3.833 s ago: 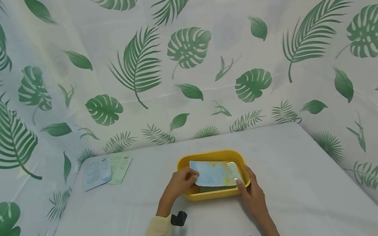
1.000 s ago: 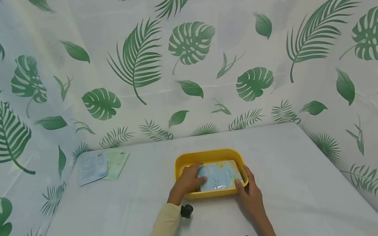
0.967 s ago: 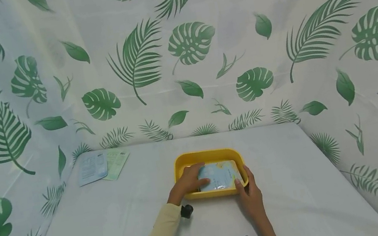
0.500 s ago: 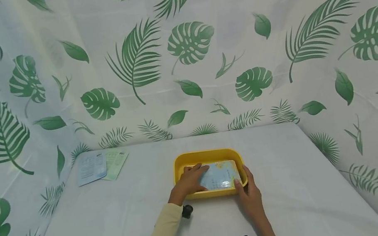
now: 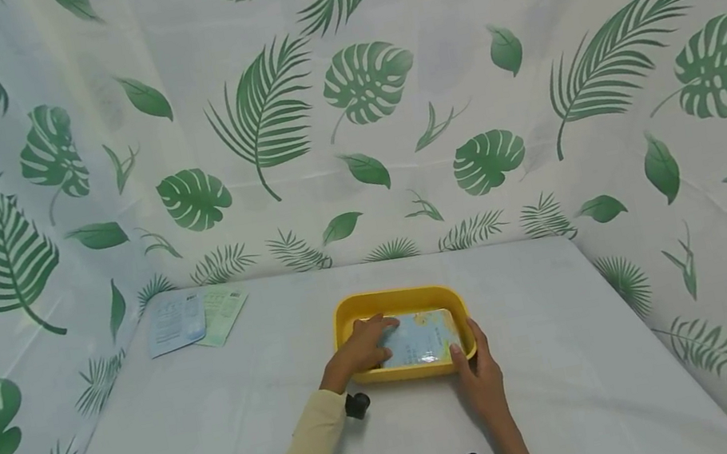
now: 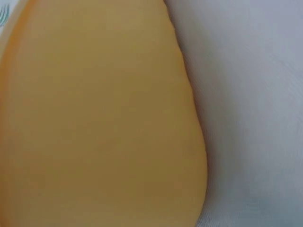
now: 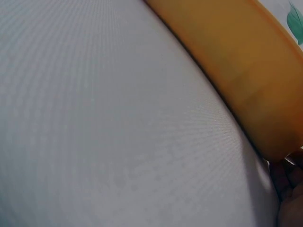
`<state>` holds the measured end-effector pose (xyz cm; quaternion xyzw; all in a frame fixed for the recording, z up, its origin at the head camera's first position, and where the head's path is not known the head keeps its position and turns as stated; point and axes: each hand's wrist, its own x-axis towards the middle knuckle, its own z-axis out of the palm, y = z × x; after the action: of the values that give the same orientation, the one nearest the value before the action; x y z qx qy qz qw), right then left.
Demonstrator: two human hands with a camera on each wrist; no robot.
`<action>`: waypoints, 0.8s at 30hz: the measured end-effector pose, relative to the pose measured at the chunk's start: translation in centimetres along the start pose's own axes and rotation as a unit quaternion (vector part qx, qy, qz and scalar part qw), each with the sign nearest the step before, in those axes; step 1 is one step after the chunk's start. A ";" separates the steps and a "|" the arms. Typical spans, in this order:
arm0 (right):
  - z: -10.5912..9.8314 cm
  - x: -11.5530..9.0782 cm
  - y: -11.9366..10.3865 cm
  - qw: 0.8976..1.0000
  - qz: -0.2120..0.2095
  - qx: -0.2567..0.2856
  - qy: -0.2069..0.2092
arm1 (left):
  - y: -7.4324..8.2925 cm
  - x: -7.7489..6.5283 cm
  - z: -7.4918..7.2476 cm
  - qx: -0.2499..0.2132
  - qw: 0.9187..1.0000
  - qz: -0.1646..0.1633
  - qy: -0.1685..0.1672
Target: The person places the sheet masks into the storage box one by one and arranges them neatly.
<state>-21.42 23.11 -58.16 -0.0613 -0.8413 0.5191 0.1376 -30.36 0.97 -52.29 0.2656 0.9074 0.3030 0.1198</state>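
Note:
A yellow tray (image 5: 404,373) with rounded corners sits at the middle of the white table. Flat inside it lies a glossy light-blue packet (image 5: 420,340) with yellow print near its right end. My left hand (image 5: 359,346) reaches over the left part of the tray, its fingers and thumb spread on the packet, whose left end it hides. At the right end, my right hand (image 5: 483,378) grips the tray's wall, thumb at the inner side and fingers outside. The tray's outer wall (image 6: 104,118) fills much of the left wrist view; in the right wrist view, fingers (image 7: 294,177) show beneath its corner.
At the table's far left corner lie a pale blue packet (image 5: 176,322) and a pale green packet (image 5: 224,315), partly overlapping. White cloth with green leaf prints (image 5: 368,84) hangs behind the table and along both sides.
Earlier my left hand held the light-blue packet tilted above the tray; now it lies flat inside. The left fingers have since shifted slightly over it. My right hand keeps its grip.

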 end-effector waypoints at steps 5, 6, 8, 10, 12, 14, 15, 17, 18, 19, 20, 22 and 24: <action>0.0 0.1 0.2 1.000 -0.005 -0.004 0.007 | -0.5 0.4 -0.5 -0.091 0.993 -0.056 0.041; 0.0 0.1 0.2 1.000 -0.005 -0.005 0.007 | -0.6 0.4 -0.6 -0.110 0.991 -0.061 0.045; 0.0 0.0 0.1 1.000 -0.003 -0.003 0.004 | -0.7 0.4 -0.9 -0.145 0.986 -0.067 0.049; -0.1 0.0 0.1 1.000 0.001 -0.002 0.001 | -0.7 0.4 -0.9 -0.177 0.980 -0.068 0.052; -0.1 0.0 0.1 1.000 0.001 -0.002 0.000 | -0.5 0.3 -0.8 -0.191 0.976 -0.081 0.062; -0.1 -0.1 0.1 1.000 0.000 0.000 0.001 | -0.4 0.3 -0.5 -0.167 0.978 -0.101 0.079; 0.0 -0.1 0.1 1.000 -0.001 0.002 0.001 | -0.2 0.3 -0.4 -0.140 0.980 -0.113 0.088; 0.0 -0.1 0.0 1.000 -0.004 0.003 0.001 | 0.0 0.3 -0.1 -0.084 0.982 -0.134 0.101; 0.0 -0.1 0.0 1.000 -0.005 0.003 0.001 | 0.1 0.2 0.1 -0.061 0.982 -0.145 0.101; 0.0 -0.2 -0.1 1.000 -0.007 0.005 0.002 | 0.2 0.2 0.2 -0.041 0.983 -0.147 0.100; 0.0 -0.2 -0.1 1.000 -0.011 0.006 0.003 | 0.3 0.2 0.3 -0.025 0.984 -0.146 0.096; 0.0 -0.1 -0.1 1.000 -0.014 0.005 0.007 | 0.3 0.2 0.4 -0.008 0.988 -0.135 0.077; 0.0 -0.1 -0.1 1.000 -0.016 0.004 0.010 | 0.2 0.3 0.5 0.003 0.992 -0.117 0.057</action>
<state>-21.32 23.06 -58.07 -0.0524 -0.8388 0.5195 0.1541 -30.35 1.56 -52.55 0.1404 0.9385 0.2986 0.1019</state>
